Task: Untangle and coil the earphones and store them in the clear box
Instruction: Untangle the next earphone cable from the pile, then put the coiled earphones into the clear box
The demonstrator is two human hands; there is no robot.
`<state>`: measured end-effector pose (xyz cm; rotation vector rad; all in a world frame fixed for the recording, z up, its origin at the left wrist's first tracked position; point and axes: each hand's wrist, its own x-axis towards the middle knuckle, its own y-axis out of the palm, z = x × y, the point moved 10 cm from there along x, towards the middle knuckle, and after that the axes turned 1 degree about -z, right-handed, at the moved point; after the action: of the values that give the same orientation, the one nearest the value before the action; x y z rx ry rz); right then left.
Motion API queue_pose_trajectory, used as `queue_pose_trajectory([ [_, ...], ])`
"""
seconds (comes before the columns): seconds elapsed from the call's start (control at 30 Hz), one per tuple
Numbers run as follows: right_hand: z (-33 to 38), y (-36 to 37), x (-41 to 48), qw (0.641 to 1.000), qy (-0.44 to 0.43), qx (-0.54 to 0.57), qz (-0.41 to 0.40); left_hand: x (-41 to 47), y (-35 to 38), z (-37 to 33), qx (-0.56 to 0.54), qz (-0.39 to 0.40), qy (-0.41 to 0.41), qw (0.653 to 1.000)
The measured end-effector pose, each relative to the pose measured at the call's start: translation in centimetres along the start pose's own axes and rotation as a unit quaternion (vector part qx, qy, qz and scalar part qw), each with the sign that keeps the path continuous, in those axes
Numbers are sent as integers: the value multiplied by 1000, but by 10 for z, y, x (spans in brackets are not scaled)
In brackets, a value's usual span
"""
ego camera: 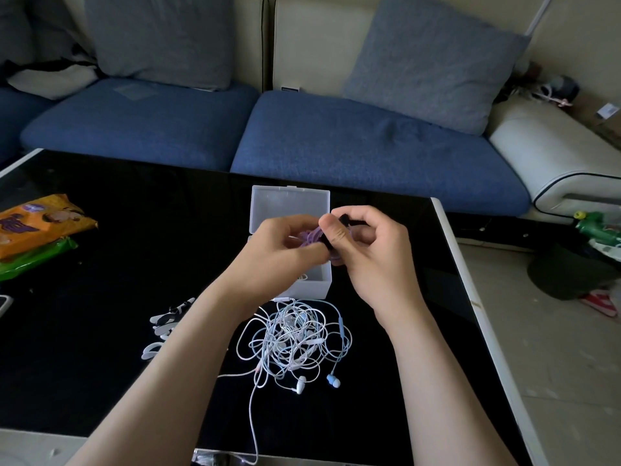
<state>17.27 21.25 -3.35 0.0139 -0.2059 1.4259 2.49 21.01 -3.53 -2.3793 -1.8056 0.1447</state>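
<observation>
A coil of purple earphones (311,237) is held above the clear box (316,280), between both hands. My left hand (282,245) pinches the coil from the left. My right hand (366,250) grips it from the right, with a black strap (342,219) wrapped by the thumb. The box stands open with its lid (290,205) raised at the back; something white lies inside, mostly hidden. A tangled heap of white and light-blue earphones (295,344) lies on the black table in front of the box.
Several white and black straps (168,326) lie left of my left forearm. Orange and green snack packets (37,230) sit at the table's left edge (20,163). A blue sofa (369,146) runs behind the table. Clutter lies on the floor to the right.
</observation>
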Motion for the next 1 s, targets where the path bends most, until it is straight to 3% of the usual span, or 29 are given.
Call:
queue_pose_trajectory([
  [0.07, 2, -2, -1, 1000, -3, 8, -12, -1, 3, -2, -5, 10, 20, 1000],
  [0.17, -2, -1, 1, 999, 15, 34, -21, 0, -7, -1, 25, -40, 40, 998],
  [0.33, -24, 12, 6, 997, 40, -60, 26, 6, -17, 14, 86, -60, 29, 994],
  [0.43, -46, 22, 4, 989, 140, 42, 32, 8, -22, 23, 106, -68, 27, 992],
  [0.57, -70, 47, -5, 945, 271, 172, 70, 7, -21, 23, 262, -84, 62, 959],
  [0.7, -80, 55, 1, 941, 274, 197, 26, 9, -9, 35, 317, -52, 60, 945],
  [0.77, -82, 52, 9, 958, 246, 146, -2, 11, -6, 46, 334, -10, 30, 942],
  [0.87, -79, 51, 23, 986, 163, -34, 3, 9, -6, 66, 351, 54, -45, 934],
  [1.0, -70, 55, 31, 970, 90, -222, 32, 7, -22, 82, 433, 36, -77, 897],
])
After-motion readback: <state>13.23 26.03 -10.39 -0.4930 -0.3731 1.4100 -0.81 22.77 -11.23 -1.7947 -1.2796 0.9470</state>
